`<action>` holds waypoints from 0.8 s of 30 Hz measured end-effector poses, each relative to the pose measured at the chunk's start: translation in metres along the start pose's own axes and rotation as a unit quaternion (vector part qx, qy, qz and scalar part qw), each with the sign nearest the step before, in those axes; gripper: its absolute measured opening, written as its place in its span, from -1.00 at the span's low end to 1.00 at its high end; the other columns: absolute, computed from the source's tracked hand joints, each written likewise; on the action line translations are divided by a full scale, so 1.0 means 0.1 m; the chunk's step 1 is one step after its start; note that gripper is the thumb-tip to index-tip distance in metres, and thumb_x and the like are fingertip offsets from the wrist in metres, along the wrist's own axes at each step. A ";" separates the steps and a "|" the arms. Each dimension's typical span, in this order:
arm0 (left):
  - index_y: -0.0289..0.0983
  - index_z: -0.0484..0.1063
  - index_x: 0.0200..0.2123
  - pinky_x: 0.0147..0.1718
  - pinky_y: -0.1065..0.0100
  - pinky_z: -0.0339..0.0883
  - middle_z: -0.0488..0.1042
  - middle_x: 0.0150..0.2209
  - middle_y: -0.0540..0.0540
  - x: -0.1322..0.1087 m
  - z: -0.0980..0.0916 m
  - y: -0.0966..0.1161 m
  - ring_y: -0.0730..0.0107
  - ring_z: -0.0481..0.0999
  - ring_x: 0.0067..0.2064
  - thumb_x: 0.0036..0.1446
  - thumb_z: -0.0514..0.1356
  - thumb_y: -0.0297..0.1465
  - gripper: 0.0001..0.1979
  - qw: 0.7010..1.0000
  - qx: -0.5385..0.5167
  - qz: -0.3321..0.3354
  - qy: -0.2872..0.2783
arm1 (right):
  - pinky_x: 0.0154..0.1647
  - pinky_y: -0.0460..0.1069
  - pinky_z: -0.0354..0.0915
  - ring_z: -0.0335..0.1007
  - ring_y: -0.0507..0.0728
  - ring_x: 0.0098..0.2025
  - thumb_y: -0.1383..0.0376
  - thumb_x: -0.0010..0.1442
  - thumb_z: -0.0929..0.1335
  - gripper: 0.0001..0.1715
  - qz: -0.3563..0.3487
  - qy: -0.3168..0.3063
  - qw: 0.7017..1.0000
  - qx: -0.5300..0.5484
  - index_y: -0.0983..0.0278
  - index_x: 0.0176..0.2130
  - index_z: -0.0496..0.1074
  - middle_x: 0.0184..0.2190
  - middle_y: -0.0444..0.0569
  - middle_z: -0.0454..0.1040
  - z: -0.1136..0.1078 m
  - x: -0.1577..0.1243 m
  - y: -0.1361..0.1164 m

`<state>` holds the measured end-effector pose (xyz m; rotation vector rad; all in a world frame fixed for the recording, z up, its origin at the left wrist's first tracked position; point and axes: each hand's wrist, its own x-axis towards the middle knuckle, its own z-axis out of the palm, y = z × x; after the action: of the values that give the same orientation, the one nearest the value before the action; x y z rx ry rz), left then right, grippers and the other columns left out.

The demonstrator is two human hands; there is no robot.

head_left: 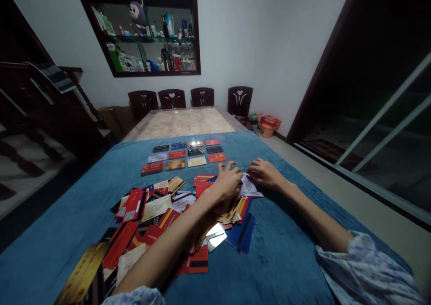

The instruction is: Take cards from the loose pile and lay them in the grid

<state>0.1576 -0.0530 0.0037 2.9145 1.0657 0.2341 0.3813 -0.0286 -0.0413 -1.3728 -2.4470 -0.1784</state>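
A loose heap of plastic cards (155, 215), red, gold, white and blue, lies spread over a blue cloth (279, 260). Beyond it, several cards stand in neat rows (185, 154). My left hand (227, 184) rests on the far edge of the heap, fingers curled over a white card (248, 186). My right hand (266, 172) meets it from the right, fingers pinched on the same white card. Both forearms stretch forward, the left one lying across the heap.
Past the blue cloth the bare marble tabletop (185, 123) runs to four dark chairs (202, 96). A wall cabinet (148, 31) holds bottles and a plush toy. A red bin (269, 124) sits on the floor at right; glass doors (387, 130) at far right.
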 end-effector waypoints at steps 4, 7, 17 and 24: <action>-0.21 0.45 -0.06 0.14 -0.22 0.08 0.46 0.07 -0.20 0.06 0.13 0.10 -0.05 0.11 0.30 0.26 0.05 -0.45 -0.75 1.000 0.007 0.014 -0.012 | -0.14 0.04 0.23 0.32 0.20 -0.13 0.43 0.23 0.30 -0.70 0.000 0.003 1.000 0.016 0.24 -0.15 0.59 -0.17 0.09 0.56 0.08 -0.10 0.06; -0.17 0.43 -0.04 0.13 -0.24 0.09 0.46 0.05 -0.16 0.07 0.23 0.10 -0.05 0.13 0.29 0.32 0.01 -0.39 -0.75 1.000 0.010 0.028 -0.009 | -0.06 0.06 0.27 0.32 0.19 -0.07 0.49 0.18 0.30 -0.58 -0.020 0.004 0.999 0.030 0.22 -0.04 0.58 -0.07 0.07 0.56 0.12 -0.12 0.10; -0.22 0.51 -0.13 0.16 -0.32 0.03 0.46 0.07 -0.22 0.04 0.16 0.06 -0.04 0.17 0.26 0.26 0.04 -0.43 -0.75 0.999 0.024 0.031 -0.020 | 0.04 0.16 0.30 0.32 0.22 0.06 0.53 0.17 0.29 -0.42 -0.048 -0.016 0.997 0.060 0.10 0.07 0.54 0.07 -0.01 0.55 0.11 -0.14 0.09; -0.26 0.55 -0.19 0.18 -0.31 0.02 0.52 -0.04 -0.26 0.02 0.13 0.07 -0.05 0.22 0.21 0.31 0.01 -0.34 -0.69 0.999 0.035 0.008 -0.007 | 0.05 0.21 0.28 0.31 0.28 0.09 0.46 0.21 0.30 -0.53 -0.026 -0.030 0.998 0.048 0.13 0.04 0.55 0.08 0.03 0.54 0.04 -0.19 0.08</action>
<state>0.1656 -0.0562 -0.0086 2.9821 1.0703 0.1807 0.3963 -0.0391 -0.0516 -1.2918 -2.5072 -0.0305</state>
